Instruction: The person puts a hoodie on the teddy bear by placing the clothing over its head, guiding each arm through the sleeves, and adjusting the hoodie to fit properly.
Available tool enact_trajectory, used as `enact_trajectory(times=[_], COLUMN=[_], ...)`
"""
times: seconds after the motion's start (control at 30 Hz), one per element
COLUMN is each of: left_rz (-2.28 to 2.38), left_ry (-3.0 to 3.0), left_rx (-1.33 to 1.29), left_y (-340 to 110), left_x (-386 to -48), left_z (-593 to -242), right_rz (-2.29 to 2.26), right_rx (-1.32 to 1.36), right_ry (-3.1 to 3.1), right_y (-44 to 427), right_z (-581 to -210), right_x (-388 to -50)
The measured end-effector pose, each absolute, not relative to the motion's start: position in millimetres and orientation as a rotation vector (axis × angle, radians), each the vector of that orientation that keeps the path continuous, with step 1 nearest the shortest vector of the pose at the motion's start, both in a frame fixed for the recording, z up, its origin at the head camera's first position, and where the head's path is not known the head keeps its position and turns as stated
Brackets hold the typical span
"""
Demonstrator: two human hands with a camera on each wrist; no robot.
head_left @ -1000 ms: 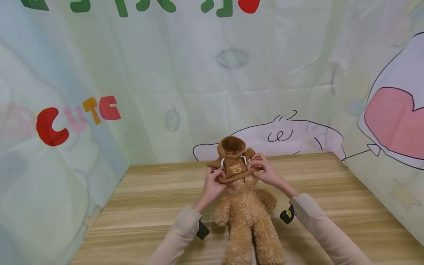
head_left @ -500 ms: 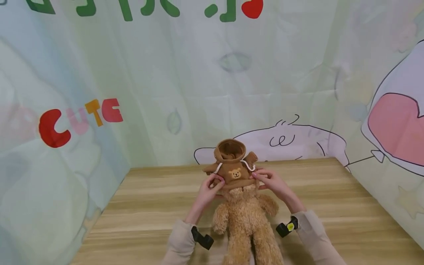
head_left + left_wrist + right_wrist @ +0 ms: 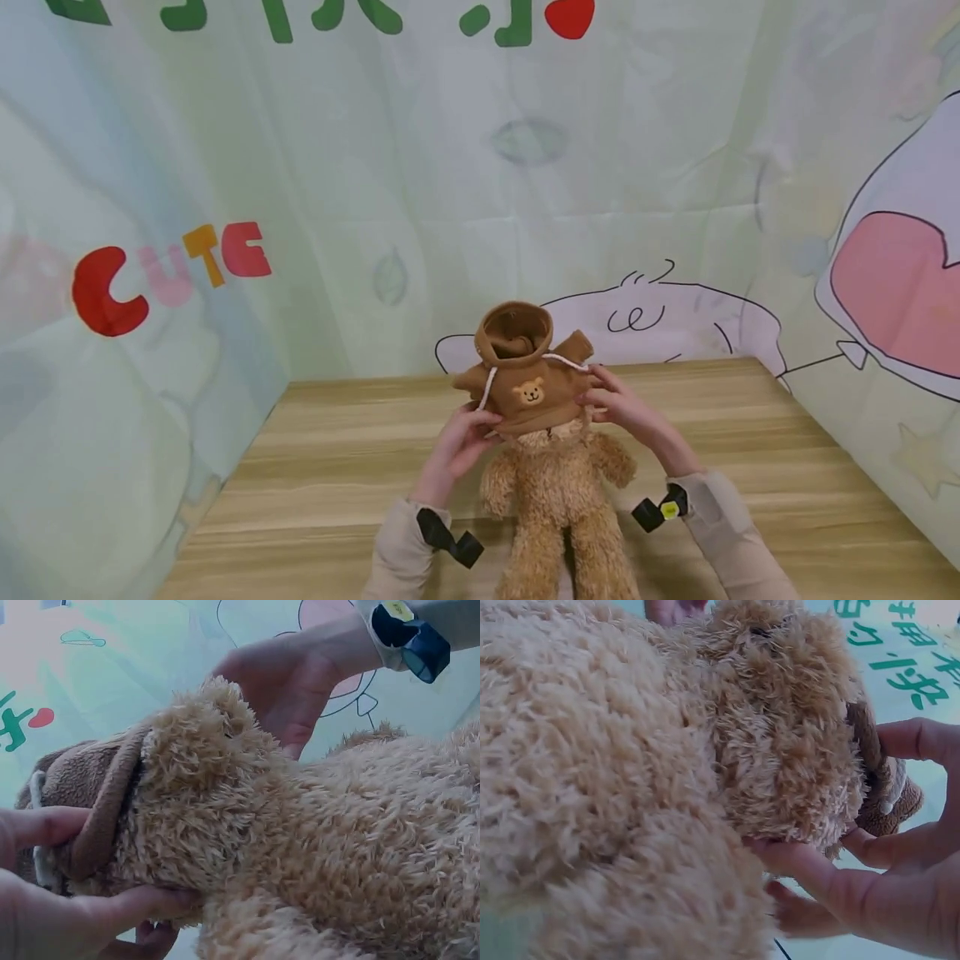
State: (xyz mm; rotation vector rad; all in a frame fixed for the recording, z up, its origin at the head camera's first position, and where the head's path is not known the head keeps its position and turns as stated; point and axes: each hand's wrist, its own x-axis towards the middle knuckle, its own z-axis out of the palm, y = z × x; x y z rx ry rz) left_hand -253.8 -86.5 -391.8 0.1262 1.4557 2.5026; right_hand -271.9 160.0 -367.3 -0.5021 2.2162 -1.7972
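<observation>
A plush teddy bear [image 3: 551, 483] lies on its back with its legs toward me. Pulled over the upper part of its head is a small brown hoodie [image 3: 528, 396] with a bear-face patch and white drawstrings, its hood opening facing up. At the hem's left side my left hand [image 3: 462, 439] grips the fabric, with a finger under the head in the left wrist view. My right hand [image 3: 621, 406] holds the right side of the hem, its other fingers beneath the head [image 3: 795, 750] in the right wrist view. The bear's eyes are hidden under the hoodie.
The wood-grain table [image 3: 337, 467] ends at a printed cloth backdrop [image 3: 375, 167] at the back and sides. A wrist camera [image 3: 450, 537] is strapped to the left wrist, another camera [image 3: 660, 508] to the right.
The hoodie's hem, earlier bunched and lifted, now lies flatter and wider over the head. Both hands have shifted outward and lower to its sides, fingers reaching under the head.
</observation>
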Motion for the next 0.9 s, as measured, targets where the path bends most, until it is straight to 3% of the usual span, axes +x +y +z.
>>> enact_trajectory(times=[0.33, 0.9], left_rz=[2.243, 2.426], left_ry=[1.421, 1.219], left_rx=[0.177, 0.138], left_y=[-102.1, -93.4], left_x=[-253.6, -249.5], left_z=[-374.3, -369.6], right_rz=[-1.734, -1.299], right_rx=[-0.449, -0.503], right_ry=[2.135, 2.459], right_y=[158.6, 164.9], right_z=[-349.1, -321.0], right_x=[-275.5, -272.1])
